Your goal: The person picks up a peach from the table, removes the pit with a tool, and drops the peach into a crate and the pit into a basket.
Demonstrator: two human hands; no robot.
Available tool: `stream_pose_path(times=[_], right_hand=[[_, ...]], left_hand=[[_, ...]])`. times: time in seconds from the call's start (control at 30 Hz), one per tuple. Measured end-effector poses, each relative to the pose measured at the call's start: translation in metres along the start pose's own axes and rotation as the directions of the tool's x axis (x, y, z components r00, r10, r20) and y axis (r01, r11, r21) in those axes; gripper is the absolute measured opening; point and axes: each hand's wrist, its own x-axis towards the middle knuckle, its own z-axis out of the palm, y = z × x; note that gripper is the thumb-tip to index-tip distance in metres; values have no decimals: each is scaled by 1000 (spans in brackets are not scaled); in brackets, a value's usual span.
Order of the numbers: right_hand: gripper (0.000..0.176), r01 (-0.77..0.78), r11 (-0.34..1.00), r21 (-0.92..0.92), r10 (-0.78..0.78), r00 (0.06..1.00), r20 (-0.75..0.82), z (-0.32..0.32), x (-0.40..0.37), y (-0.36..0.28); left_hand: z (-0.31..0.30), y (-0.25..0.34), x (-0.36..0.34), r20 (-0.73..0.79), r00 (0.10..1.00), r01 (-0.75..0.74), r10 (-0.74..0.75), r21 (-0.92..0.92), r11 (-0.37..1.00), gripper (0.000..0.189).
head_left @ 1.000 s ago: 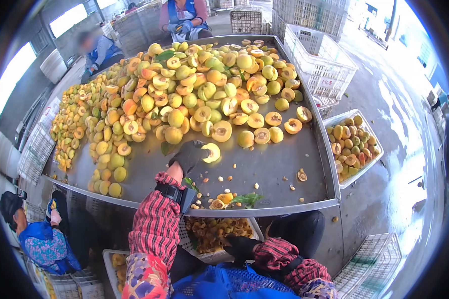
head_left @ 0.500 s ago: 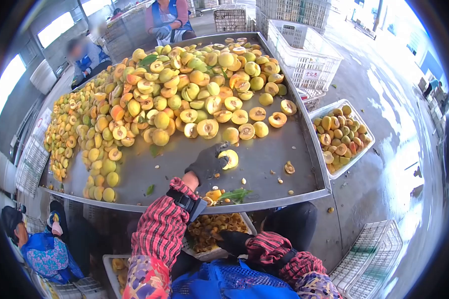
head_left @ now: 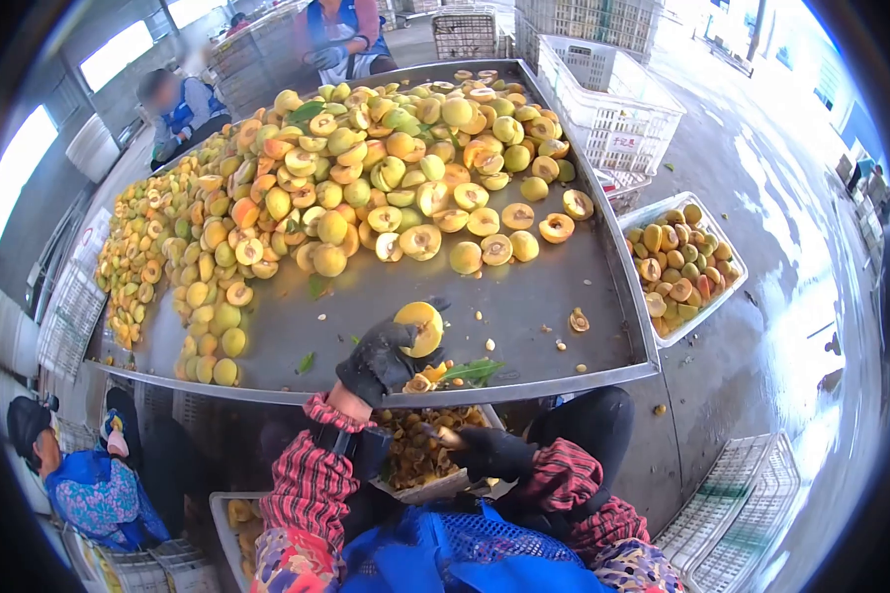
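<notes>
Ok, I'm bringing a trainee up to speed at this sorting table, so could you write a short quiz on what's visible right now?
1. The person's left hand holds:
a) a crate
b) a piece of yellow fruit
c) a cup
2. Fill the gap: near the front edge of the metal table, by some fruit scraps, lies a green ____.
3. True or false: every fruit in the pile is whole.

Key: 1 b; 2 leaf; 3 false, cut halves show in it.

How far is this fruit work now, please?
Seemingly done: the scraps below the table. In hand: cut fruit in the left hand, a small object in the right. Much looks left: the pile covers much of the table.
</notes>
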Motion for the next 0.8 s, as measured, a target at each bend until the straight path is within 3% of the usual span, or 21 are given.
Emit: stream_pose_path(times=[0.03, 0.07, 0.13, 0.17, 0.27, 0.3, 0.4, 0.5, 0.6, 0.7, 0.8], right_hand=[[33, 41, 988, 150, -40, 999, -9, -4, -9, 1], [32, 80, 952, 297, -76, 997, -25, -4, -15, -1], [29, 125, 901, 415, -105, 992, -71, 0, -27, -22], [27, 146, 869, 472, -113, 989, -99, 3, -33, -33], [37, 206, 911, 357, -160, 975, -154, 9, -44, -60], [31, 200, 953, 227, -151, 965, -215, 16, -41, -68], [22, 341, 938, -65, -344, 887, -308, 33, -31, -74], [24, 125, 981, -145, -165, 937, -307, 43, -31, -99], [27, 256, 864, -434, -431, 821, -375, 51, -18, -88], [31, 280, 840, -464, -463, 817, -345, 55, -15, -91], [32, 281, 778, -562, -530, 774, -348, 60, -14, -96]], left_hand=[[-12, -5, -10, 58, 996, -57, 62, -91, 994, 61], [-8, -6, -24, 17, 998, -49, 53, -181, 982, 61], [9, -8, -50, -55, 998, -43, 25, -361, 932, 61], [13, -15, -59, -3, 995, -93, 101, -422, 902, 59], [29, -22, -75, -197, 968, -215, 155, -337, 917, 57], [36, -23, -83, -150, 978, -207, 146, -585, 784, 57], [34, -30, -92, -136, 967, -253, 214, -581, 774, 56], [27, -39, -97, -239, 926, -353, 291, -280, 893, 48], [27, -39, -104, -204, 924, -376, 323, -330, 866, 49], [35, -39, -105, -219, 918, -392, 330, -374, 841, 54], [23, -46, -105, -110, 929, -363, 353, -447, 817, 53]])
